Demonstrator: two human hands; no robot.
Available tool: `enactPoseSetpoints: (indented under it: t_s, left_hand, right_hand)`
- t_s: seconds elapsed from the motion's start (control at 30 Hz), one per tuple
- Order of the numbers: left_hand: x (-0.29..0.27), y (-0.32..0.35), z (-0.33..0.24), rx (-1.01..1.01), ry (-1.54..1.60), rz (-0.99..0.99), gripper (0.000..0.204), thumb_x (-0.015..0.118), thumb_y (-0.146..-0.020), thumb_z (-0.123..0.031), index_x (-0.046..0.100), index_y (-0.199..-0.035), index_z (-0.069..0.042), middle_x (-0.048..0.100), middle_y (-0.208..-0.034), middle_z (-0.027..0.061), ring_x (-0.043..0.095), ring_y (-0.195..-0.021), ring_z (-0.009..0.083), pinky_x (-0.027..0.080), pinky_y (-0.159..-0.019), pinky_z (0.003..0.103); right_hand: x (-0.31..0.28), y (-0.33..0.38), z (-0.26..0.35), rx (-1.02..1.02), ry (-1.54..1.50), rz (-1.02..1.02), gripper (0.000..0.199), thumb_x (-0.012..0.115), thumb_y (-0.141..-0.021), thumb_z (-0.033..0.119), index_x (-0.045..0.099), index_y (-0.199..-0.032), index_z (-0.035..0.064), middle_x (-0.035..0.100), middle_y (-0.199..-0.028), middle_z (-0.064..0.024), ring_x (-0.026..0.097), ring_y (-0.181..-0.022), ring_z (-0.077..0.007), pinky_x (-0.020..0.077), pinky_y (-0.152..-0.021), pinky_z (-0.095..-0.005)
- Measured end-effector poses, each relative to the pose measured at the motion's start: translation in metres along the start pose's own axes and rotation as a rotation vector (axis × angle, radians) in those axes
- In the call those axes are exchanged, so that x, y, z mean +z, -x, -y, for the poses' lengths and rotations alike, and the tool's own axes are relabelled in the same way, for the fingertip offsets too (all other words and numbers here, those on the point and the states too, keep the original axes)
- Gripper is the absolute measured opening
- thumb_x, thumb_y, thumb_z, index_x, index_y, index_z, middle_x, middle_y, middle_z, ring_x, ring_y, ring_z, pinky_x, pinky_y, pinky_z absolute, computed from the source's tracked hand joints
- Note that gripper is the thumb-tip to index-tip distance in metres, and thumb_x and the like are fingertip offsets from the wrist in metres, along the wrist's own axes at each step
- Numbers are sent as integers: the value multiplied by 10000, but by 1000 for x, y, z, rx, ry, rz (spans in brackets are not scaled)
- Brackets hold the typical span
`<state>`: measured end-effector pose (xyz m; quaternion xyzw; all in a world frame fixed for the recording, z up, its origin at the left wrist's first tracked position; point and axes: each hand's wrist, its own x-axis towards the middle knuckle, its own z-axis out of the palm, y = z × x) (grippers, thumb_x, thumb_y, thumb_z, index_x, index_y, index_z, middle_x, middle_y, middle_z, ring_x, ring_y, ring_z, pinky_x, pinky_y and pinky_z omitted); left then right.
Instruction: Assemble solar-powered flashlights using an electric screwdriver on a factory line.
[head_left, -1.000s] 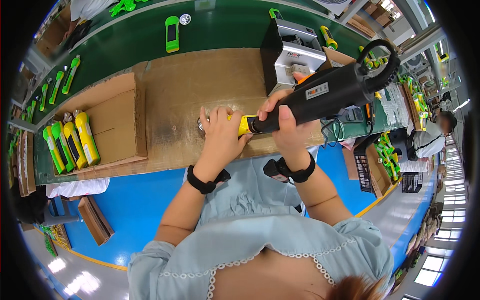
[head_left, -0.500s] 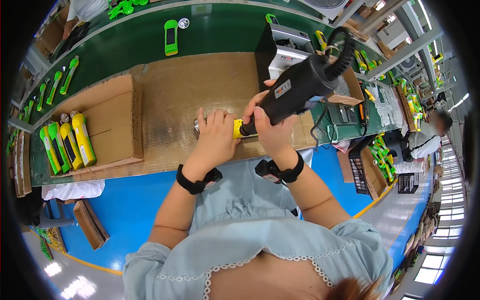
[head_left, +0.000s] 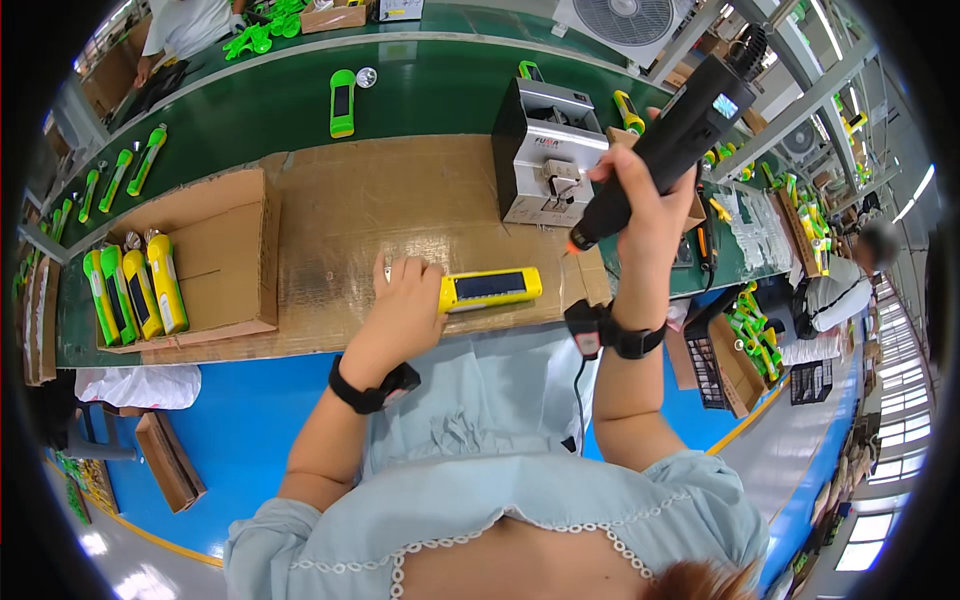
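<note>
On the cardboard sheet (head_left: 390, 190), a yellow solar light (head_left: 510, 288) with a dark panel lies flat, its right end in the open. My left hand (head_left: 408, 312) is closed over its left end, covering that part. Raised to the right, my right hand (head_left: 645, 205) grips a black electric screwdriver (head_left: 690, 125), its tip pointing down and left. That tip is just off the front of a grey and black screw feeder (head_left: 545, 150), apart from the light. Straps with small black boxes sit on both my wrists.
A cardboard tray (head_left: 225, 250) on the left holds several yellow and green lights (head_left: 140, 290). Another green light (head_left: 342, 105) lies on the green bench beyond. At the right stands a box of green parts (head_left: 750, 330). Another person (head_left: 840, 285) sits at far right.
My right hand has lifted the screwdriver off the light and up to the right, toward the screw feeder. The light's panel is now uncovered; my left hand stays on its end.
</note>
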<state>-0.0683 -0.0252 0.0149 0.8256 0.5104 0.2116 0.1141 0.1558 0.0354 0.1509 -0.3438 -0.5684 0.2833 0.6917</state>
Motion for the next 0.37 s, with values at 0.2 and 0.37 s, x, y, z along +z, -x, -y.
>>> enactPoseSetpoints:
  t_s: [0.2, 0.37]
  left_hand:
    - [-3, 11, -4, -11, -20, 4, 504, 683, -681, -74, 489, -1143, -20, 477, -1116, 180, 415, -1154, 354, 158, -1069, 576]
    - [-6, 12, -12, -100, -59, 50, 527, 690, -675, -71, 486, -1160, -46, 459, -1178, 169, 392, -1180, 369, 152, -1070, 584]
  right_hand:
    - [-11, -39, -44, -128, -163, -161, 395, 629, -834, 17, 402, -1158, 8, 569, -716, -96, 563, -572, -170, 476, -551, -293]
    - [-6, -53, -77, -155, -176, -103, 353, 619, -845, 22, 390, -1112, 44, 569, -719, -91, 567, -568, -174, 476, -549, -290]
